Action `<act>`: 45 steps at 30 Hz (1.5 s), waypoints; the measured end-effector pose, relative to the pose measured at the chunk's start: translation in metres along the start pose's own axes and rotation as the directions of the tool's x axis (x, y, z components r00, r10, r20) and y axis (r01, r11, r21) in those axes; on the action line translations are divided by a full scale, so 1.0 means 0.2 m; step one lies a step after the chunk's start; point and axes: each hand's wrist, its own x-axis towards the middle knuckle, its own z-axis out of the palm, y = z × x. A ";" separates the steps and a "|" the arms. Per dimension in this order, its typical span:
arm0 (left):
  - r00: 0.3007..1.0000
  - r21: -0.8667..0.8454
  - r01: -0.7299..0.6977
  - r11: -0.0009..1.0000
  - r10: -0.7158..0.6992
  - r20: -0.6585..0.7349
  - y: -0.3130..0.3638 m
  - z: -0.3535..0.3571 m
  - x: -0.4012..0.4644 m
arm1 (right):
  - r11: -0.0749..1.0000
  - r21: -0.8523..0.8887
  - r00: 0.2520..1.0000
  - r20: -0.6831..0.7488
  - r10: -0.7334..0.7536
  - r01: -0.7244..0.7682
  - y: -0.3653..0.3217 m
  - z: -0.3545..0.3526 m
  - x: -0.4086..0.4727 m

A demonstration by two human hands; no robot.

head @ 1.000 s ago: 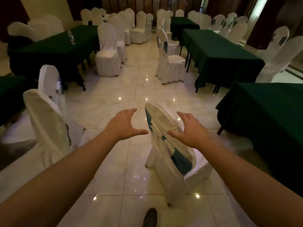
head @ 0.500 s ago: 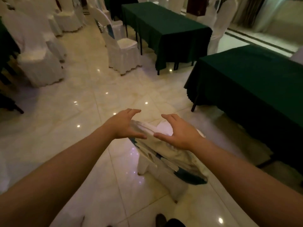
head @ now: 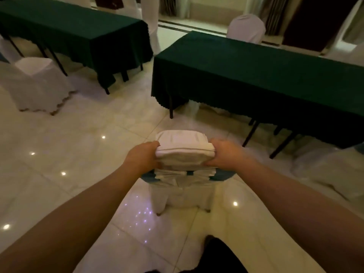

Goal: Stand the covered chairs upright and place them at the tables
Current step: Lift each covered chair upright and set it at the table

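A white-covered chair (head: 184,154) with a teal sash stands upright on the tiled floor right in front of me, its back toward me and its seat facing the green-clothed table (head: 256,75). My left hand (head: 141,157) grips the left side of the backrest top. My right hand (head: 226,154) grips the right side. The chair stands a short way from the table's near edge, apart from it.
A second green-clothed table (head: 74,30) runs along the far left. A covered chair (head: 37,83) stands at left. Another covered chair (head: 246,28) sits behind the near table, and white fabric (head: 332,174) shows at right. My dark shoe (head: 220,253) is at the bottom.
Both hands went from hovering open beside the chair's backrest to gripping its top. The chair has turned from side-on to face the green table, and my view swung right.
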 end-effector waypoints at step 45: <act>0.873 0.401 -0.450 0.798 0.488 0.007 0.69 -0.52 1.55 | 0.916 0.275 0.913 -0.205 0.353 -0.293 0.86 -0.39 0.75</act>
